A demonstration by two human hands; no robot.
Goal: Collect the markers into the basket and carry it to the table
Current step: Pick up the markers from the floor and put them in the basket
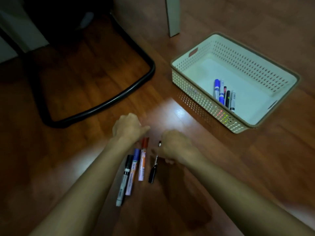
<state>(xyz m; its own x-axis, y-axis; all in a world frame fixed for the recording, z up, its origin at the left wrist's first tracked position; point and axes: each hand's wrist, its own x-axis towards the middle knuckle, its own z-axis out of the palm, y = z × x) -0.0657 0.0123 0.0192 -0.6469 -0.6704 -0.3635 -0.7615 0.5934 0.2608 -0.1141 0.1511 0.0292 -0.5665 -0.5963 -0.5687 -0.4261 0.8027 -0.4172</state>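
Four markers lie side by side on the wooden floor: a black-capped one, a blue-capped one, a red-capped one and a thin black pen. My left hand hovers just beyond the red cap with its fingers curled under and hidden. My right hand is at the thin pen's upper half, thumb and fingers on either side of it. The cream perforated basket stands on the floor to the right and holds several markers against its near wall.
A black tubular chair base curves across the floor at the left. A pale table leg stands behind the basket. The room is dim, with a bright patch of light on the floor between my hands and the basket.
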